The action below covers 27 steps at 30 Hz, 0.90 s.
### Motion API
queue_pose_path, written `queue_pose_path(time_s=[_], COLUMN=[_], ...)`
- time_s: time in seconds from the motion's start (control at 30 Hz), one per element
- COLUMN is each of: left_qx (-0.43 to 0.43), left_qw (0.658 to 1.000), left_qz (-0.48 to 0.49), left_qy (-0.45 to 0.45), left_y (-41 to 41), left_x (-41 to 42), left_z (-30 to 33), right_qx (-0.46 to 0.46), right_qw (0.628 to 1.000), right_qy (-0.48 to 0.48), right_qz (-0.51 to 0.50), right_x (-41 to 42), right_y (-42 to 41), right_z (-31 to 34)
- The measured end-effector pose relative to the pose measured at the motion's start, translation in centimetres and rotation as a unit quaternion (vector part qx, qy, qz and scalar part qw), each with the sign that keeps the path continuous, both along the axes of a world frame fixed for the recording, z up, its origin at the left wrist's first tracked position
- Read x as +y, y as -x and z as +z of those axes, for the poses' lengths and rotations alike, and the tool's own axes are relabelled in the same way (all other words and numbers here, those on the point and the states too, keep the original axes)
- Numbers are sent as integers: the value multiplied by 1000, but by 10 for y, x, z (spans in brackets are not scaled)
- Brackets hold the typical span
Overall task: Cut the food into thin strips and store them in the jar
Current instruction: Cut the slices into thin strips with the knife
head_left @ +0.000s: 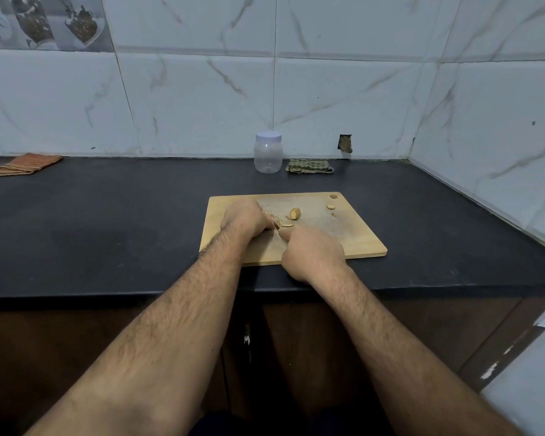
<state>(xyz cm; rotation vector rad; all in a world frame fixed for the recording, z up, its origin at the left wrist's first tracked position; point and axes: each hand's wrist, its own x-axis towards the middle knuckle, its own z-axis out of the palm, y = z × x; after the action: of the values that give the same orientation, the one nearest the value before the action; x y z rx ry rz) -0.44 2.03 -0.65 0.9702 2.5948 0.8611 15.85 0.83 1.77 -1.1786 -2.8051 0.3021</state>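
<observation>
A wooden cutting board [353,234] lies on the black counter. On it my left hand [244,220] curls its fingers over a small piece of food, mostly hidden. My right hand [312,253] grips a knife whose handle is hidden; its forefinger points along the blade toward the food, and only a sliver of blade [277,224] shows between the hands. A thin slice [287,225] lies by the blade. A brown chunk of food [295,213] sits just beyond, with small bits [331,207] further right. A clear plastic jar [268,152] with a white lid on stands behind the board by the wall.
A folded green checked cloth [309,166] lies right of the jar. An orange striped cloth [26,164] rests at the far left of the counter. Tiled walls close the back and right side. Dark cabinet doors sit below the counter edge [107,294].
</observation>
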Motion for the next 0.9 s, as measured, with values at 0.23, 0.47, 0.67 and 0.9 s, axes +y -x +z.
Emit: queue_pose_path(time_s=[0.23, 0.47, 0.67, 0.9], left_qx=[-22, -77, -96, -95], left_qw=[1000, 993, 976, 951], left_qz=[0, -46, -70, -84], left_qy=[-22, -71, -185, -280], left_y=[0, 6, 10, 7], left_x=[-3, -11, -19, -25], left_z=[-1, -4, -23, -26], right_qx=[9, 35, 61, 44], right_qw=[1000, 999, 998, 999], right_qy=[15, 13, 7, 4], right_qz=[-12, -25, -29, -14], right_x=[-3, -3, -1, 1], right_y=[-8, -10, -4, 13], right_z=[-3, -7, -10, -4])
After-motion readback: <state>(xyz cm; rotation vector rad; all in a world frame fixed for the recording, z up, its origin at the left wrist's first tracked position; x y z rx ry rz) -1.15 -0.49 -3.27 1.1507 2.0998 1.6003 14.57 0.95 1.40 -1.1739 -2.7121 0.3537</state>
